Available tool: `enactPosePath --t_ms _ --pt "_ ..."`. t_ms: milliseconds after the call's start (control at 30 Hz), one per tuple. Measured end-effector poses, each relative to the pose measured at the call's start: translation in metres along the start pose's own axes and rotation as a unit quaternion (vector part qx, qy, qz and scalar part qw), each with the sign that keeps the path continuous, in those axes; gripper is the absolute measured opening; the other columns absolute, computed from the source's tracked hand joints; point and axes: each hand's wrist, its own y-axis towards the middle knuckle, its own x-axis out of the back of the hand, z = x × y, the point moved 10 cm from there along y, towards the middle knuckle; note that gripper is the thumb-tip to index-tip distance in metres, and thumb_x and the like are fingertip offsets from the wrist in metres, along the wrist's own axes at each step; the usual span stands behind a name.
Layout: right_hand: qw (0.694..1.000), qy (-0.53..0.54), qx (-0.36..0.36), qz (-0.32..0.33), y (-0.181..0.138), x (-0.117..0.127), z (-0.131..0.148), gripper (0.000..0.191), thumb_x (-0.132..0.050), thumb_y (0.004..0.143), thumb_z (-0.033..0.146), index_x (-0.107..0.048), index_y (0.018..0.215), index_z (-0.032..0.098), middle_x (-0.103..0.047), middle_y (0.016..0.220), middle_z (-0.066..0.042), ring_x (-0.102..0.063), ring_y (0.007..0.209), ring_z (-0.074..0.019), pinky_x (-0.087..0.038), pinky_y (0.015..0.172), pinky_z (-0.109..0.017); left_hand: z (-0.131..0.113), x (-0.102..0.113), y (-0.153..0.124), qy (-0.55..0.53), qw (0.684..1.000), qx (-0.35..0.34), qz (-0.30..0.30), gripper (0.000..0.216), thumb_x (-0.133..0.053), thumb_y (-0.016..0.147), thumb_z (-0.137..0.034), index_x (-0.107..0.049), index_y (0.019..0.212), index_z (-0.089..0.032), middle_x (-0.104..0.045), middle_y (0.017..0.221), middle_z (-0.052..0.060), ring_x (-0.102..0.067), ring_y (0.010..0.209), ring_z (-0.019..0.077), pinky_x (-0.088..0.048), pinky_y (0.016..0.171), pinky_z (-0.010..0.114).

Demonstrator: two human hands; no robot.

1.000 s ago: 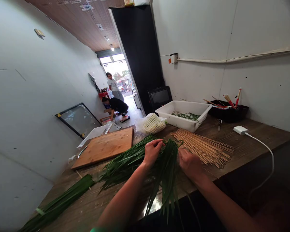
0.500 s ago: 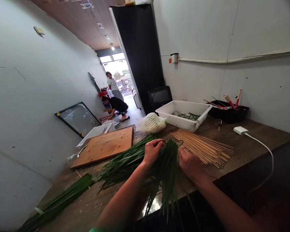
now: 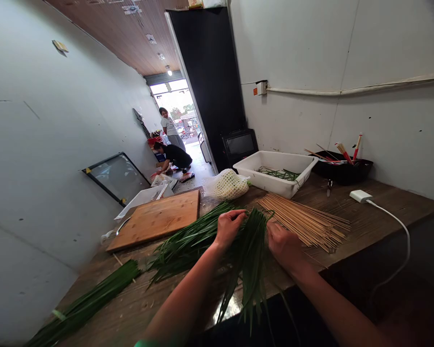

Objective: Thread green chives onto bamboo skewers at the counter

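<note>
A bunch of long green leaves (image 3: 253, 255) hangs between my two hands, gathered in a row at the top, with its tips drooping over the table's front edge. On the left side of the bunch, my left hand (image 3: 229, 226) is closed in a pinch, apparently at the end of a thin bamboo skewer. My right hand (image 3: 282, 242) is closed on the other side; the skewer (image 3: 316, 260) seems to come out below it. Most of the skewer is hidden by fingers and leaves. Loose leaves (image 3: 191, 243) lie just beyond my left hand.
Bamboo skewers (image 3: 304, 219) lie fanned out right of my hands. Behind stand a white tub (image 3: 275, 185), a netted bag (image 3: 227, 187) and a black tray (image 3: 347, 173). A cutting board (image 3: 159, 217), a leaf bundle (image 3: 94, 303) and a charger (image 3: 360, 195) are also on the table (image 3: 398, 205). Two people are beyond.
My hands and the leaves stay almost where they were. In the background, the crouching person's arm and head have shifted slightly.
</note>
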Motion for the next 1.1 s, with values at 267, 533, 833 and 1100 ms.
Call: enactPosePath --t_ms 267,533,833,1100 --pt "1.0 0.001 -0.001 -0.012 -0.0007 0.0012 -0.0002 0.028 -0.038 0.092 0.019 -0.061 0.078 0.016 -0.063 0.069 -0.003 -0.051 0.057 -0.0107 -0.021 0.052 -0.028 0.0031 0.0044 0.0007 -0.004 1.0 0.016 -0.018 0.03 -0.058 0.074 -0.033 -0.072 0.093 -0.013 -0.072 0.074 0.005 -0.057 0.056 0.0112 -0.043 0.054 0.022" --pt "1.0 -0.007 -0.004 -0.003 -0.0012 -0.0015 -0.0009 0.025 -0.039 0.09 0.018 -0.062 0.08 0.016 -0.063 0.071 -0.003 -0.051 0.057 -0.0097 -0.02 0.052 -0.029 0.0017 0.0026 0.0003 -0.006 1.0 0.006 -0.006 0.03 -0.059 0.073 -0.034 -0.072 0.091 -0.013 -0.072 0.074 0.005 -0.056 0.056 0.0109 -0.041 0.051 0.022" --pt "1.0 0.009 -0.002 -0.002 0.0 -0.0004 -0.0009 0.025 -0.04 0.09 0.017 -0.061 0.079 0.017 -0.062 0.069 -0.002 -0.051 0.056 -0.0106 -0.021 0.053 -0.028 -0.0012 0.003 0.0011 0.023 1.0 -0.001 -0.007 0.027 -0.058 0.074 -0.031 -0.073 0.09 -0.014 -0.072 0.074 0.005 -0.059 0.06 0.0129 -0.044 0.057 0.023" --pt "1.0 0.018 -0.009 0.002 -0.0007 0.0003 -0.0015 0.023 -0.041 0.09 0.017 -0.062 0.08 0.017 -0.063 0.07 -0.002 -0.052 0.057 -0.0106 -0.022 0.054 -0.028 -0.0048 0.006 -0.0001 0.025 0.999 -0.007 -0.029 0.021 -0.063 0.071 -0.026 -0.074 0.085 -0.015 -0.073 0.077 0.005 -0.064 0.068 0.0147 -0.049 0.069 0.026"
